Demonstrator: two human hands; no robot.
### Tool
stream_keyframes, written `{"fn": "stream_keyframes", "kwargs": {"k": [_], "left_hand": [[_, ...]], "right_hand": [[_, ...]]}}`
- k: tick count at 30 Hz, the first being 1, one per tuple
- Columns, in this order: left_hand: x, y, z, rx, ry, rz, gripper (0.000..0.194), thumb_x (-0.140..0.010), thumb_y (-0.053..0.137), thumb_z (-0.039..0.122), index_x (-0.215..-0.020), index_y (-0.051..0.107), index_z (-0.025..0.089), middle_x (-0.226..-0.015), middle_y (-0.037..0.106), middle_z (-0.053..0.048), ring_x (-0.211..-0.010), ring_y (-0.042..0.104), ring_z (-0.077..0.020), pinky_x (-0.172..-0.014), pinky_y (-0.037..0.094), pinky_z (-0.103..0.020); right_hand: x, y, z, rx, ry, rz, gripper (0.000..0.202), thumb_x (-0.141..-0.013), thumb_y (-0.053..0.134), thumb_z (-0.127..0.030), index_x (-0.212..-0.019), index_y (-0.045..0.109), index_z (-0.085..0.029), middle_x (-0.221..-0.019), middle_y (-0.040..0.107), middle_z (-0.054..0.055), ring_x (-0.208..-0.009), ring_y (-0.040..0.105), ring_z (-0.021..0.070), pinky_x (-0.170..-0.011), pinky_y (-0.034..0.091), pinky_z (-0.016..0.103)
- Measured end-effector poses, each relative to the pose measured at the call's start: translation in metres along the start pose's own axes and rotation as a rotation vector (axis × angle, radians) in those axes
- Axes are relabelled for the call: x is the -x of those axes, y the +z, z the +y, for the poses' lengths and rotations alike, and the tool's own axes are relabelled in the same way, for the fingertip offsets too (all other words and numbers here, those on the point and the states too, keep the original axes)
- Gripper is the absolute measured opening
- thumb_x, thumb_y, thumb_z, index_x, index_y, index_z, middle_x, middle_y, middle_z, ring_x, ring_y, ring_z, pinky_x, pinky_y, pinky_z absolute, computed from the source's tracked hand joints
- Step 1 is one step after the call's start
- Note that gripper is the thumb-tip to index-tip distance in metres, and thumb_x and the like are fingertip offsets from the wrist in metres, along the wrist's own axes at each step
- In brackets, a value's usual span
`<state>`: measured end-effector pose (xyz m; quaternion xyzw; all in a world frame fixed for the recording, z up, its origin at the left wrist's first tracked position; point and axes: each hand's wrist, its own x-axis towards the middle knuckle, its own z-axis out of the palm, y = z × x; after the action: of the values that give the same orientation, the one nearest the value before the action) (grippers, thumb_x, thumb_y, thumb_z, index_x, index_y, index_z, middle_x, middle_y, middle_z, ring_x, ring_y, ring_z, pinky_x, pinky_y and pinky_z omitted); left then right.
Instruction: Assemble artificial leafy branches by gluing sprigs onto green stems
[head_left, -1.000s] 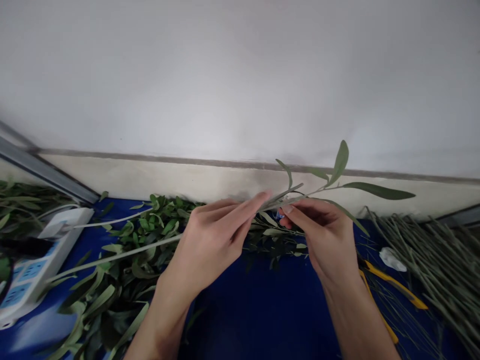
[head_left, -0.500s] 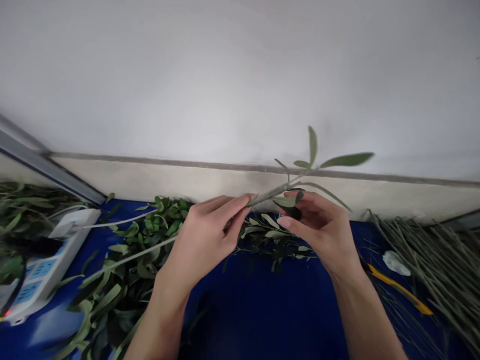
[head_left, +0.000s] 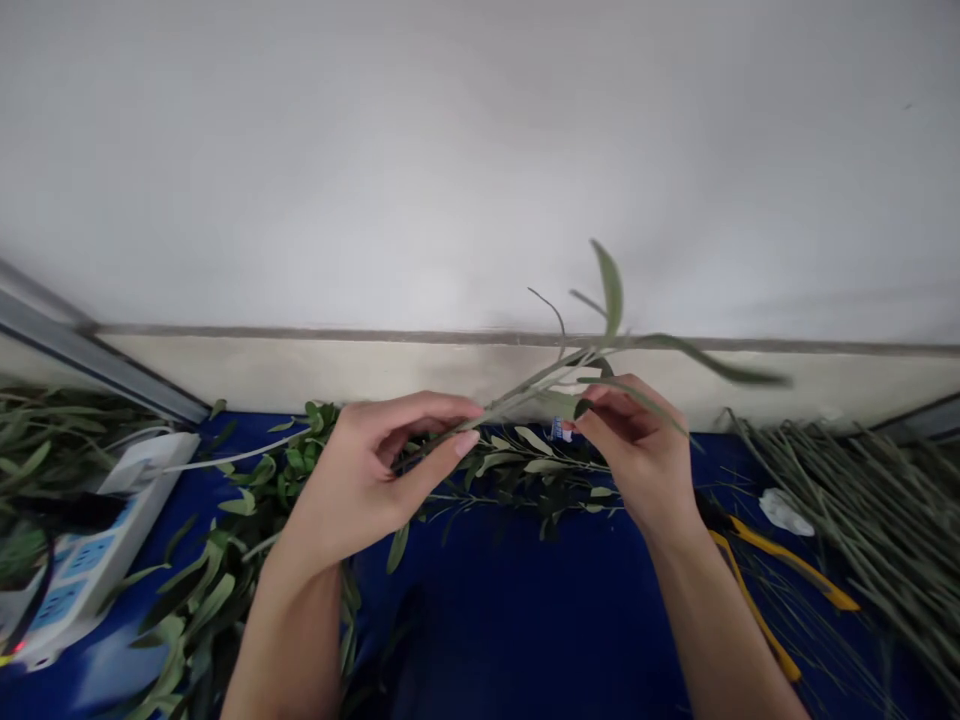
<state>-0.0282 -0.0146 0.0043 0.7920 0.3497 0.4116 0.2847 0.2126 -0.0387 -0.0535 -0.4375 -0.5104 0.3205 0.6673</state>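
My left hand (head_left: 367,480) pinches the lower stem of a green leafy sprig (head_left: 525,385) between thumb and fingertips. The sprig slants up to the right in front of the wall, its long narrow leaves fanning out. At its right side my right hand (head_left: 641,455) is closed with thumb and fingers on a leaf (head_left: 561,403) low on the sprig; the fingertips are partly hidden. More leafy sprigs (head_left: 525,470) lie on the blue tabletop (head_left: 517,600) behind and between the hands. A heap of leafy branches (head_left: 202,590) lies beside and under my left forearm.
A white power strip (head_left: 112,540) with plugs and cables stands at left. Yellow-handled pliers (head_left: 795,565) lie by my right forearm, near a crumpled white scrap (head_left: 785,512). Bare stems (head_left: 862,520) are piled at right. The wall (head_left: 450,180) rises behind the table.
My left hand has shifted slightly left and turned, its thumb now showing along the stem. The sprig's top leaves have swung. My right hand has moved slightly and stays by the lower leaves.
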Motion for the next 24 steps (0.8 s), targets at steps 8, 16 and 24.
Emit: {"fn": "stream_keyframes", "kwargs": {"k": [8,16,24], "left_hand": [[-0.003,-0.003,-0.001,-0.078,-0.017,0.196,0.014,-0.088,0.08,0.024,-0.102,0.082,0.026,-0.1,0.083,-0.002,-0.085,0.079,-0.0196,-0.072,0.067,-0.023],[-0.003,0.005,-0.004,-0.177,0.013,0.208,0.017,-0.088,0.08,0.027,-0.105,0.083,0.029,-0.113,0.08,-0.002,-0.097,0.077,-0.0223,-0.068,0.067,-0.025],[-0.005,0.015,-0.009,-0.328,0.113,0.199,0.022,-0.097,0.069,0.022,-0.115,0.08,0.025,-0.125,0.074,-0.007,-0.079,0.075,-0.0174,-0.047,0.055,-0.023]], "right_hand": [[-0.011,-0.038,0.028,0.483,0.176,-0.051,0.036,-0.084,0.078,-0.054,-0.082,0.071,-0.019,-0.07,0.072,0.004,-0.063,0.068,0.0201,-0.062,0.053,0.032],[-0.008,-0.025,0.083,0.851,0.026,0.046,0.044,-0.077,0.078,-0.063,-0.071,0.076,-0.02,-0.067,0.066,0.006,-0.054,0.056,0.0183,-0.05,0.038,0.029],[-0.011,-0.038,0.045,0.448,-0.134,0.02,0.022,-0.093,0.07,-0.042,-0.099,0.073,-0.021,-0.099,0.074,0.007,-0.088,0.069,0.0216,-0.079,0.054,0.033]]}}
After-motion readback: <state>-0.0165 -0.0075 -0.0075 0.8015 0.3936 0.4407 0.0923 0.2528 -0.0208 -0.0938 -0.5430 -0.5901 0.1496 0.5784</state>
